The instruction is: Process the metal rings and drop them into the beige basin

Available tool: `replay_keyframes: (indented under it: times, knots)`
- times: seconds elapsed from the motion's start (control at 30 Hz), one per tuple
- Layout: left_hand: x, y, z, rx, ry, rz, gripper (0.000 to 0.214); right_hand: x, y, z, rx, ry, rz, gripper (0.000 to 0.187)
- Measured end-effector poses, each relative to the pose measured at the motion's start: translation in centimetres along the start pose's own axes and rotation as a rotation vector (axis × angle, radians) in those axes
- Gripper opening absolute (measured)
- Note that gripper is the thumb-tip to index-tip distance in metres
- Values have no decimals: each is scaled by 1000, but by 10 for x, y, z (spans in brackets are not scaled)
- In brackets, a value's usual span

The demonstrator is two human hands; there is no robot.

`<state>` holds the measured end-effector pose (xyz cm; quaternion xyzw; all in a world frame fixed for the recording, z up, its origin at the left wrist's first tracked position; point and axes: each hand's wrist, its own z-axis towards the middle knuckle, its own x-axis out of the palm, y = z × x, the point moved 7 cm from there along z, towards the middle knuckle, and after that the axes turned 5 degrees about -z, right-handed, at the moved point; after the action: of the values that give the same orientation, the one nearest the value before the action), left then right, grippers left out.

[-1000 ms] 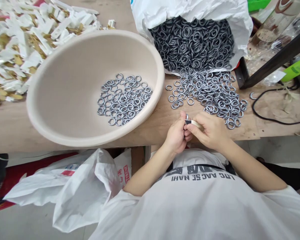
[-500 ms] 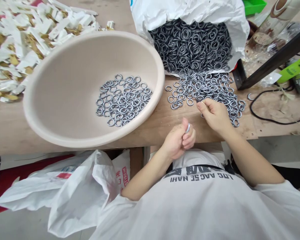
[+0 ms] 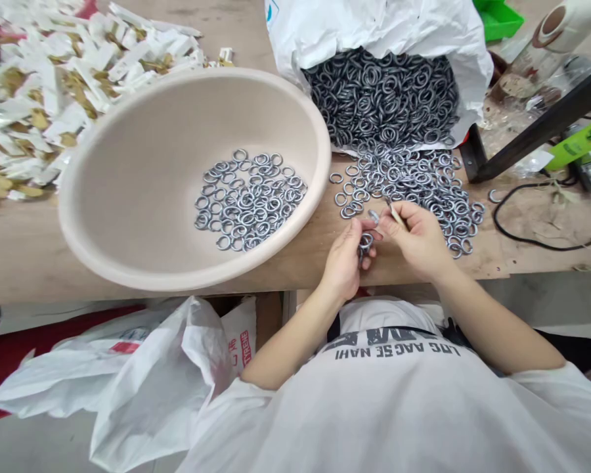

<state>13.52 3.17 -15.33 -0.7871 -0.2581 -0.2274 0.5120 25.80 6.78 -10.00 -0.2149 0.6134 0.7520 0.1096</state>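
My left hand [image 3: 345,259] is closed around several grey metal spring washers [image 3: 366,242] above the table's front edge. One more washer [image 3: 373,215] is at its fingertips, close to the right fingers; I cannot tell which hand grips it. A thin tan stick-like tool [image 3: 396,215] with a dark tip is pinched in my right hand [image 3: 417,238]. Just beyond that hand lies a loose heap of washers [image 3: 414,174], spilling from a white sack [image 3: 374,26] full of them. To the left, a large beige basin [image 3: 128,171] holds a spread of washers [image 3: 251,200].
White and gold-coloured parts [image 3: 44,98] are piled at the far left. A dark metal bar [image 3: 542,125] slants up at the right, near a black cable [image 3: 536,240] and a green tray [image 3: 498,18]. White plastic bags [image 3: 148,387] hang below the table edge.
My left hand has risen and turned, so its washers now show. Both hands have come together, and the tool in my right hand is now plainer. The view has shifted slightly.
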Motion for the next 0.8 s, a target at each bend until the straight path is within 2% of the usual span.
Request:
replay_keyframes:
  times: [0.17, 0.3, 0.37, 0.43, 0.53, 0.67, 0.8]
  knots:
    - [15, 11, 1, 24, 17, 35, 46, -3, -3, -29, -17, -153, 72, 16]
    - [21, 12, 0, 15, 115, 80, 45, -6, -8, -23, -76, -60, 115, 30]
    - [22, 12, -1, 20, 158, 102, 46, -6, -9, -17, -76, 12, 144, 21]
    - [22, 12, -1, 23, 176, 111, 47, -9, -11, -13, -41, 28, 175, 20]
    - [20, 11, -1, 31, 169, 78, 48, -16, -2, -14, -93, 16, 24, 26]
    - [15, 10, 1, 17, 81, 22, 50, -14, 19, -29, -242, 92, -295, 28]
    - [13, 11, 1, -6, 43, 4, 51, -10, 25, -38, -264, 123, -395, 32]
